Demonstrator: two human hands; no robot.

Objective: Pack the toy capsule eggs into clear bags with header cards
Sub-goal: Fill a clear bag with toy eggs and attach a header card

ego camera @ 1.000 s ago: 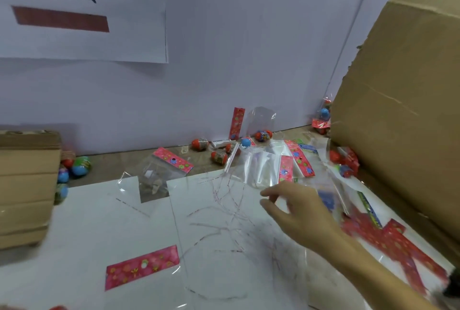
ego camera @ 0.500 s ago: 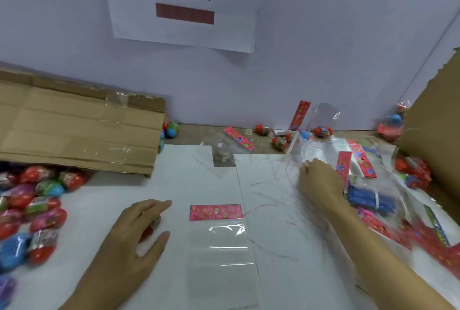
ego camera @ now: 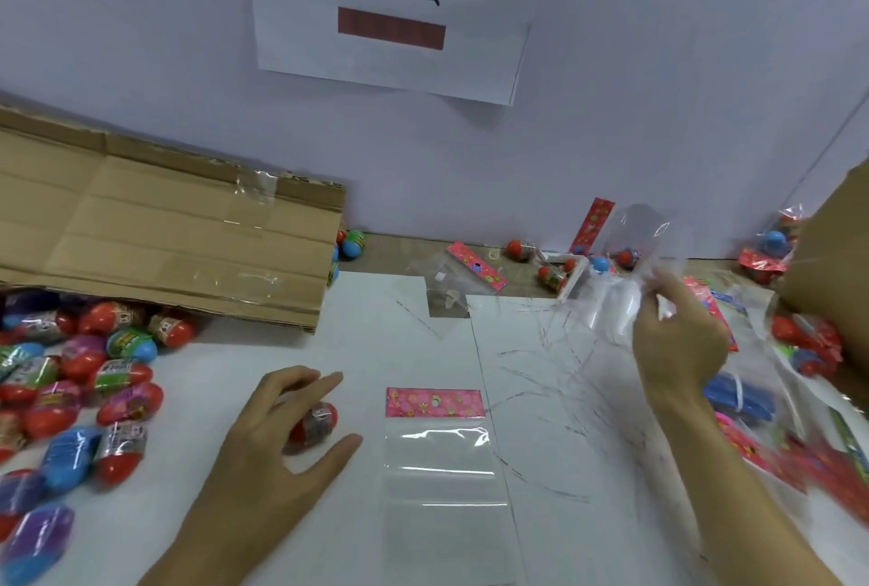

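Landmark: flat clear bag (ego camera: 446,491), colourless, with header card (ego camera: 435,402) pink with small yellow and red flower pattern.
Left of bag: egg (ego camera: 314,424) red with silver printed band.
Far left of bag: egg pile (ego camera: 80,388) red, blue, purple, green, with printed wrap bands.
Behind bag, left: cardboard (ego camera: 164,237) plain brown.
Behind bag, on wall: paper sign (ego camera: 390,11) white, black characters, dark red bar.
Right of bag: blue bundle (ego camera: 738,397).
Under bag: table sheet (ego camera: 376,326) white; its right part has thin red scribble lines.

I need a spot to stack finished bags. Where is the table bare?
Bare white tabletop lies between the brown cardboard flap and the flat clear bag with a pink header card. The left side, heaped with colourful capsule eggs, is crowded; so is the right edge, past the right hand.
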